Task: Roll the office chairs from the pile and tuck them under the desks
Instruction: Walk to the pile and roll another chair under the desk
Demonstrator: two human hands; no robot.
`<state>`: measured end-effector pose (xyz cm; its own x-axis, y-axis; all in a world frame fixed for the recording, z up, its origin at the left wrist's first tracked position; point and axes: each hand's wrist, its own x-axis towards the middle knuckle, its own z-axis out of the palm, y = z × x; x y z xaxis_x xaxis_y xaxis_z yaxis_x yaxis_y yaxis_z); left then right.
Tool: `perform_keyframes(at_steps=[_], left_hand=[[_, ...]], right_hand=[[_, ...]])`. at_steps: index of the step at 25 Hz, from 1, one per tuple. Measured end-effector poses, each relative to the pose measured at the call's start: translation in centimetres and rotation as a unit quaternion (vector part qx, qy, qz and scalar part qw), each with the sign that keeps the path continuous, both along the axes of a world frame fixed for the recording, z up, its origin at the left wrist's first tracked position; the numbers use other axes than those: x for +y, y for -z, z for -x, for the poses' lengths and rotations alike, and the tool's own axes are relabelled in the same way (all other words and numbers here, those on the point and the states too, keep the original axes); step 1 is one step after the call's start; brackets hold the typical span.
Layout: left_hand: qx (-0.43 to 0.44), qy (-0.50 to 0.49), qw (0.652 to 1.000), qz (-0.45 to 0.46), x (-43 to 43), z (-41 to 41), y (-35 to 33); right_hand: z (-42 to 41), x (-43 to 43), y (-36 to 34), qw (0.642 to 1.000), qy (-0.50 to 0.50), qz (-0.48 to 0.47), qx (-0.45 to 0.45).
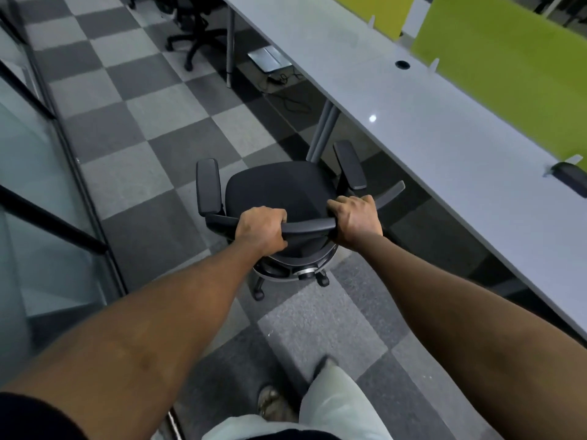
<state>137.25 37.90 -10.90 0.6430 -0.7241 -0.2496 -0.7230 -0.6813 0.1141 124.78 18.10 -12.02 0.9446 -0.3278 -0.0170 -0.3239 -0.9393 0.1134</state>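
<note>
Hands, left [262, 229] and right [357, 222], gripped the backrest top edge of a black office chair [276, 188] standing beside the grey counter [428, 128].

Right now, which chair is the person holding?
The near chair in the middle: the left hand and right hand both grip the top of its back. The other chair stands far up the aisle, by the desk, untouched.

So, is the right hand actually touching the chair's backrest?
Touching. The head view shows the right hand gripping the chair's backrest, curled over its top edge.
</note>
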Motion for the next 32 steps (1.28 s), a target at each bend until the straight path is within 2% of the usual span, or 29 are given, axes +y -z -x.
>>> perform_keyframes(at_steps=[18, 23, 28, 32], left_hand=[[-0.019, -0.129, 0.991, -0.006, -9.5, -33.0, 0.4], [-0.016, -0.107, 0.994, 0.008, -10.2, -43.8, 0.6], [-0.006, -0.057, 0.998, 0.006, -10.1, -56.3, 0.2], [-0.004, -0.007, 1.000, 0.004, -10.8, -63.5, -0.1]], right_hand=[[-38.3, -12.4, 0.3, 0.990, -0.142, -0.011, 0.009], [-49.0, -13.2, 0.5, 0.990, -0.141, -0.027, -0.016], [-59.1, -12.1, 1.2, 0.994, -0.097, -0.027, -0.035], [-64.0, -11.9, 1.4, 0.998, -0.046, -0.015, -0.032]])
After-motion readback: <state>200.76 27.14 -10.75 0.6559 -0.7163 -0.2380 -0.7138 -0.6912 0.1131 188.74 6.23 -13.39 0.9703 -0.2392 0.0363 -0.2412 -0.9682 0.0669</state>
